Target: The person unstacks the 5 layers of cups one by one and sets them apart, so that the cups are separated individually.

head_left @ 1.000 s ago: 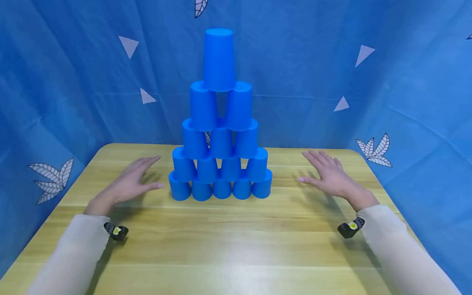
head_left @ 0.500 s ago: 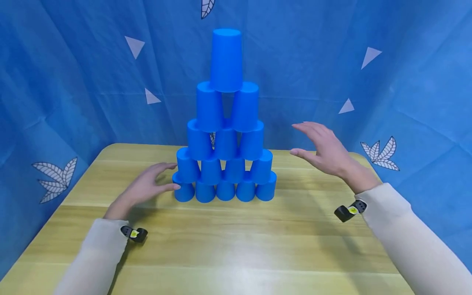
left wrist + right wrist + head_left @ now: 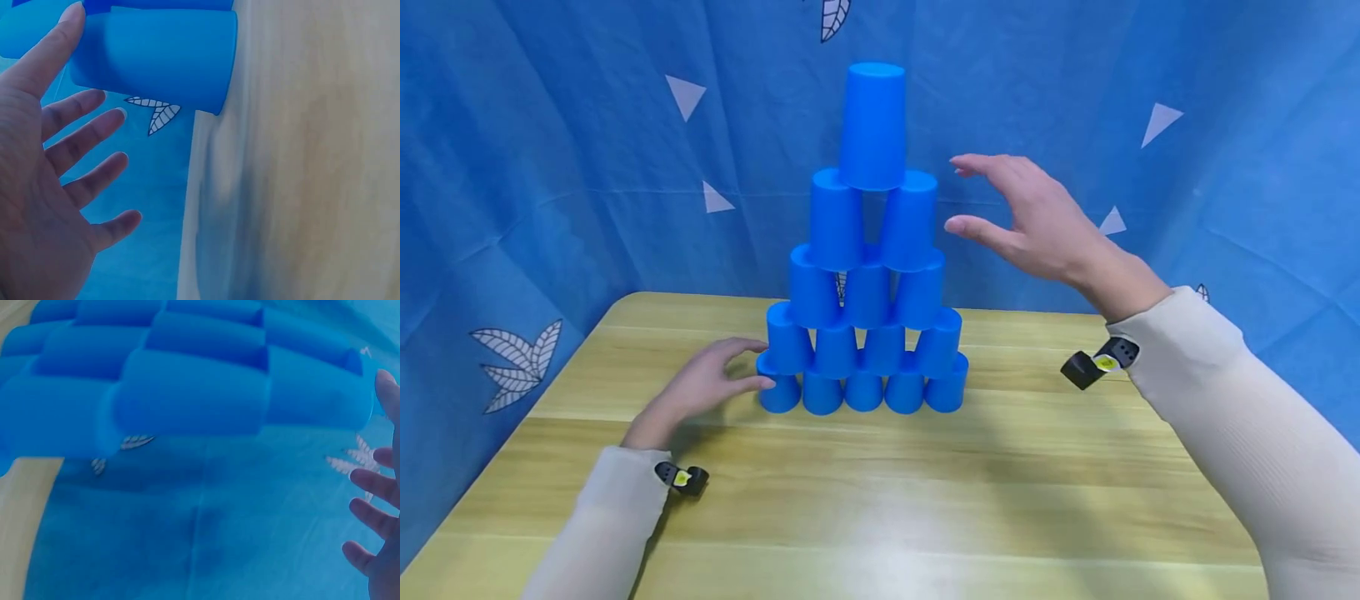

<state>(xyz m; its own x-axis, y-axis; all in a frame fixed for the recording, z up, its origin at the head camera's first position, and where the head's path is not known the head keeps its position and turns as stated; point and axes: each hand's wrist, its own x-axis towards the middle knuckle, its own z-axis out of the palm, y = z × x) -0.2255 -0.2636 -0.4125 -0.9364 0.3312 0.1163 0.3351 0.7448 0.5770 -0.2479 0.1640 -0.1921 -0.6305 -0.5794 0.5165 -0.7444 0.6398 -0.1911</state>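
Blue cups, all upside down, form a tall pyramid with a single top cup (image 3: 874,129) standing on a pair. My left hand (image 3: 703,383) is low at the pyramid's left side, thumb and fingers spread. Its thumb tip overlaps the bottom-left cup (image 3: 781,396) in the head view. In the left wrist view the thumb lies by the end of a cup (image 3: 156,56), the other fingers apart from it. Raised high on the right, my right hand (image 3: 1037,217) has its fingers spread beside the right cup (image 3: 910,223) of that pair, with a gap between.
The pyramid stands on a light wooden table (image 3: 850,492), toward its back edge. Behind and beside the table hangs a blue curtain (image 3: 1015,75) with leaf and triangle prints. Each wrist wears a small black camera, such as the right one (image 3: 1082,369).
My right hand has risen from near the table to the upper rows and moved left toward the cups. My left hand has shifted right to the bottom-left cup. The pyramid keeps its form.
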